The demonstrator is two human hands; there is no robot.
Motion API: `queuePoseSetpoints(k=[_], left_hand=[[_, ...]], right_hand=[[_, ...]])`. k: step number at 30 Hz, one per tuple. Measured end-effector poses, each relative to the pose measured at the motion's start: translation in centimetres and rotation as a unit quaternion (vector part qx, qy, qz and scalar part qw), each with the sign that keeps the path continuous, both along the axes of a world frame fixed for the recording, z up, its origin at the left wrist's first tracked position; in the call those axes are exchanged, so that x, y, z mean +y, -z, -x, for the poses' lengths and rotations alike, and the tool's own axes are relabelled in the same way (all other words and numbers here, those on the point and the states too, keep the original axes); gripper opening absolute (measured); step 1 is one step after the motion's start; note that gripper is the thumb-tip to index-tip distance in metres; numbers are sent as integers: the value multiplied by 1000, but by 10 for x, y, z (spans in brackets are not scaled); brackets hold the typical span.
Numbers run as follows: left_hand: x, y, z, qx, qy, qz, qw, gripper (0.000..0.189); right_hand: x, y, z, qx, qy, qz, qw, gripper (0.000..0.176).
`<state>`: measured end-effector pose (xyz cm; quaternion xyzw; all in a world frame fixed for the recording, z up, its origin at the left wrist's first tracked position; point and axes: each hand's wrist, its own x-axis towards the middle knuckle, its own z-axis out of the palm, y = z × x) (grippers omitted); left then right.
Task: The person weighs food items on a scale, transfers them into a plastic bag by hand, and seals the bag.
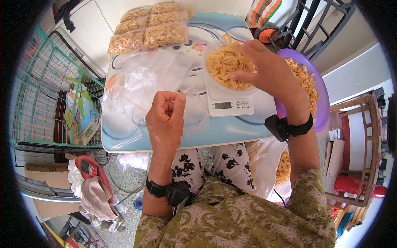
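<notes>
A clear bowl of yellowish dry flakes (225, 66) rests on a white digital scale (231, 106) at the table's right side. My right hand (260, 66) is over the bowl's right edge, its fingers apart, with nothing visibly held. My left hand (166, 120) is raised near the table's front edge with fingers curled and the thumb against the index finger; whatever it may pinch is too small to make out. Clear plastic bags (144, 82) lie in a loose pile behind and left of it. Several filled bags (165, 34) stand at the back left.
A purple basin (324, 91) with more flakes is right of the blue-topped table (244, 131). A large bag of flakes (283, 167) sits below the front edge. Green wire cage (45, 91) stands left; a dark metal rack (318, 25) is at the back right.
</notes>
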<state>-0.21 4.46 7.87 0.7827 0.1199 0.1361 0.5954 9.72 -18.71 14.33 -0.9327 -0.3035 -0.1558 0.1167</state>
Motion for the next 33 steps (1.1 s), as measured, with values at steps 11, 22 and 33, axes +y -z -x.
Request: queuePoseSetpoints(k=[11, 22, 33], left_hand=[[-1, 2, 5, 6, 7, 50, 999, 18], [0, 5, -2, 4, 6, 29, 1000, 17], [3, 11, -3, -3, 21, 34, 999, 20]], right_hand=[[11, 13, 1, 58, 16, 17, 998, 37], [-4, 15, -17, 57, -87, -109, 989, 23], [-8, 1, -8, 70, -28, -219, 973, 18]])
